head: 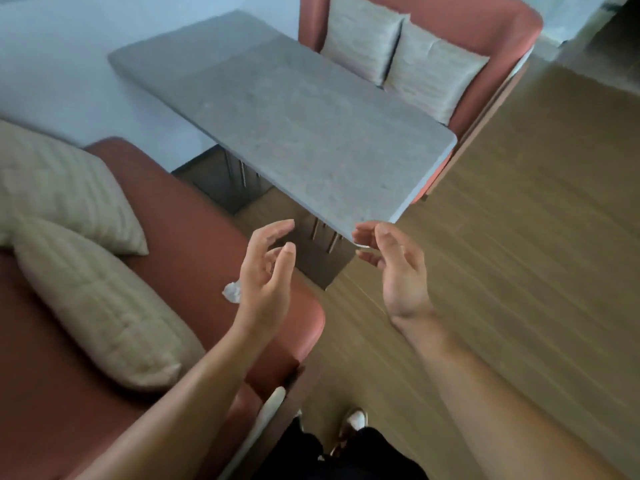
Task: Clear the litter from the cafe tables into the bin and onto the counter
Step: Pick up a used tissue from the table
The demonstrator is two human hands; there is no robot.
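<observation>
A small crumpled white tissue (232,292) lies on the seat of the near red sofa (194,237), just left of my left hand (266,271). That hand hovers above the seat's right end with fingers curled and apart, holding nothing. My right hand (394,268) is raised at the near corner of the grey stone table (294,129), palm turned inward, fingers loosely spread and empty. The tabletop itself shows no litter.
Two beige cushions (86,271) rest on the near sofa. A second red sofa (485,26) with two cushions stands beyond the table. Wooden floor (519,220) stretches to the right. My shoes (355,419) show at the bottom edge.
</observation>
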